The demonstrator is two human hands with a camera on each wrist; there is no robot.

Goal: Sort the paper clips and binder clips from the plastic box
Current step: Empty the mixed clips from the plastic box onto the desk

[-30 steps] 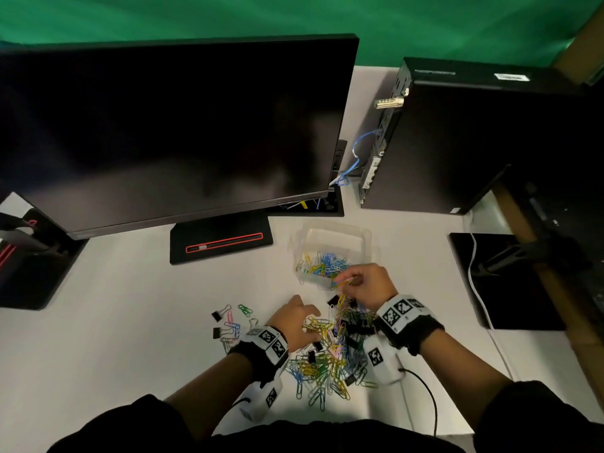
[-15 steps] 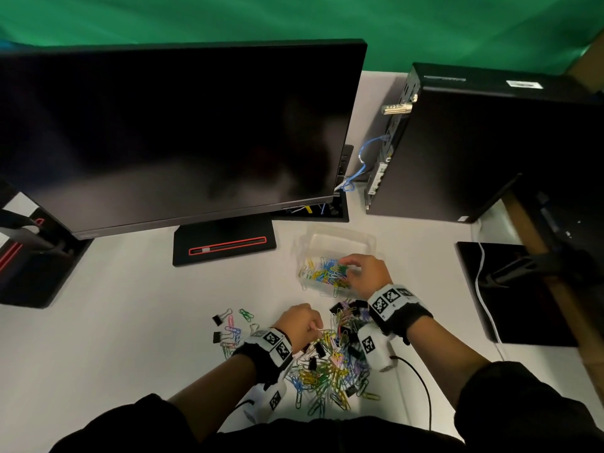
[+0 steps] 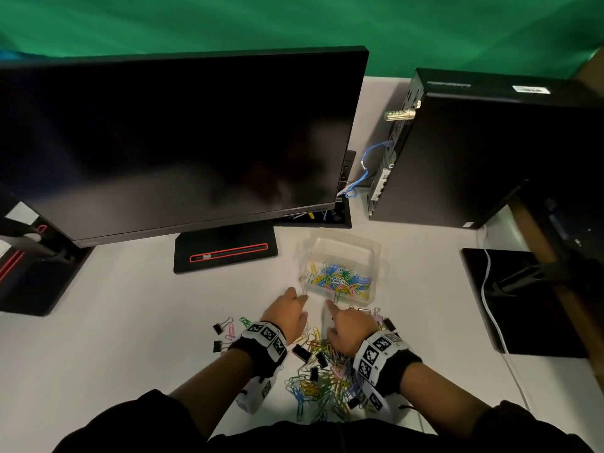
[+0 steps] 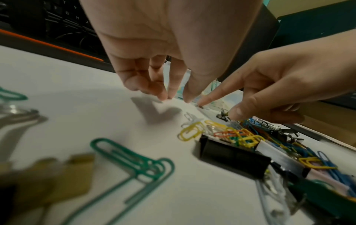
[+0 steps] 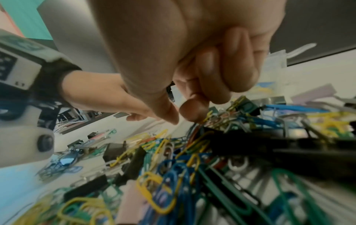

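A clear plastic box [image 3: 376,253] holds coloured paper clips [image 3: 340,279]. Near the table's front edge lies a mixed pile [image 3: 322,371] of paper clips and black binder clips [image 4: 231,153]. A small group of clips [image 3: 227,333] lies left of my wrist. My left hand [image 3: 299,297] points its fingers down at the bare table by the box's near-left corner, fingertips [image 4: 163,95] just above the surface, holding nothing. My right hand [image 3: 330,305] has its index finger [image 4: 221,92] stretched out, touching the table in front of the box, with the other fingers [image 5: 221,73] curled.
A black monitor [image 3: 179,142] on a red-lined base [image 3: 225,253] stands behind the box. A black computer case [image 3: 490,152] is at the back right. A black pad [image 3: 529,299] with a white cable [image 3: 490,308] lies right, and another stand [image 3: 32,273] left.
My right hand drew back out of the box to the table in front of it. My left hand moved forward off the pile toward the box's near-left corner.
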